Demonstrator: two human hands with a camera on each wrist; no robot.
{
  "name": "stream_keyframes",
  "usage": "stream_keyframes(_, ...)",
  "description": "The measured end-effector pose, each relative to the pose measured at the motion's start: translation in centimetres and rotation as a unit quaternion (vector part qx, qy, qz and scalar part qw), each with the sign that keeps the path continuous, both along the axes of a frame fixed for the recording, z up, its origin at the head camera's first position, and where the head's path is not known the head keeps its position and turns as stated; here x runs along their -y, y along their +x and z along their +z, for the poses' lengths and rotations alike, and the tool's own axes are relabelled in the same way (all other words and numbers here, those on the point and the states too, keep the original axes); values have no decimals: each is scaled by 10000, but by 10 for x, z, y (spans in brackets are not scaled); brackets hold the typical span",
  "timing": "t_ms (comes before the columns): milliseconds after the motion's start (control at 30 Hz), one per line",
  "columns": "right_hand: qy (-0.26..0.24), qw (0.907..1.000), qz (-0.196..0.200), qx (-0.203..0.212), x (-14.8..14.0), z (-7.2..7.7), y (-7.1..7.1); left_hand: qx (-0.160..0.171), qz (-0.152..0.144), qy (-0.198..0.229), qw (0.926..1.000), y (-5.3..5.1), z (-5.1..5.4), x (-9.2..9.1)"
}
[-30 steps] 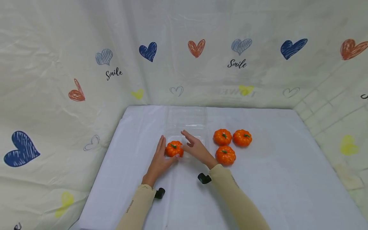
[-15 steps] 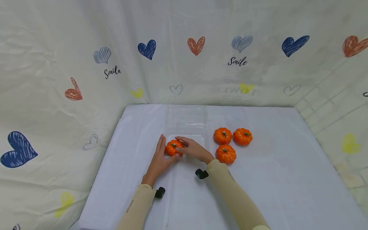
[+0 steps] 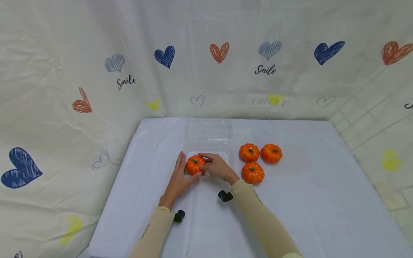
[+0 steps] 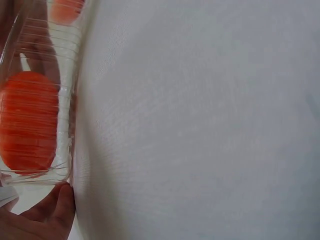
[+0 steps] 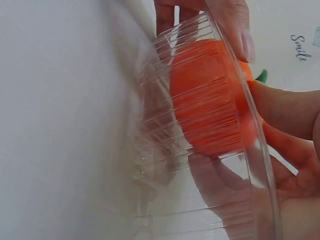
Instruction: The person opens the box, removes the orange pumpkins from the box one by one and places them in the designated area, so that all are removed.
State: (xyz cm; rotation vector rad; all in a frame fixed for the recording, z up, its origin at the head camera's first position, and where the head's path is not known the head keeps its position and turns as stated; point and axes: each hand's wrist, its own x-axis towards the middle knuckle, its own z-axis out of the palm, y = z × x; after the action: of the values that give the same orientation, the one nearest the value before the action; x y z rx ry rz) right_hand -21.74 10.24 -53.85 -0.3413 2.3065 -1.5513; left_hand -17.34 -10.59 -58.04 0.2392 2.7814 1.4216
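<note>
A small orange pumpkin [image 3: 193, 165] with a green stem sits in the left part of a clear plastic clamshell box [image 3: 223, 156], whose lid [image 3: 208, 129] lies open toward the back. My left hand [image 3: 176, 182] rests along the box's left side, fingers straight and thumb out across the near edge. Reaching in from the right, my right hand [image 3: 219, 169] grips the pumpkin; in the right wrist view its thumb and fingers [image 5: 292, 107] are around the pumpkin [image 5: 205, 95], seen partly through the ribbed wall. The left wrist view shows the pumpkin [image 4: 29, 122] behind clear plastic.
Three more orange pumpkins stand right of the box: one at back left [image 3: 249, 153], one at back right [image 3: 271, 153] and one in front [image 3: 253, 173]. A white cloth covers the table [image 3: 306, 200]. Behind it hangs a curtain [image 3: 238, 89] printed with hearts.
My right hand has moved left and closed its fingers onto the pumpkin in the box. Over the last half second it has barely shifted. The left hand stays in place.
</note>
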Motion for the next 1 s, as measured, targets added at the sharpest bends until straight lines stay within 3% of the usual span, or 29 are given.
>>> stream_keyframes(200,-47,9984,-422,-376,1,8,5,17,10,-45,10000,-2,-2,-2)
stream_keyframes(400,-401,9937,-814,-658,2,22,14,28,3,-13,10000,-1,-2,-2)
stream_keyframes(700,-548,9922,-946,-601,-13,35,26,71,-14,67,10000,1,0,1)
stream_keyframes(1000,-620,9862,-1252,-889,-40,41,35,209,1,26,9998,1,-3,0)
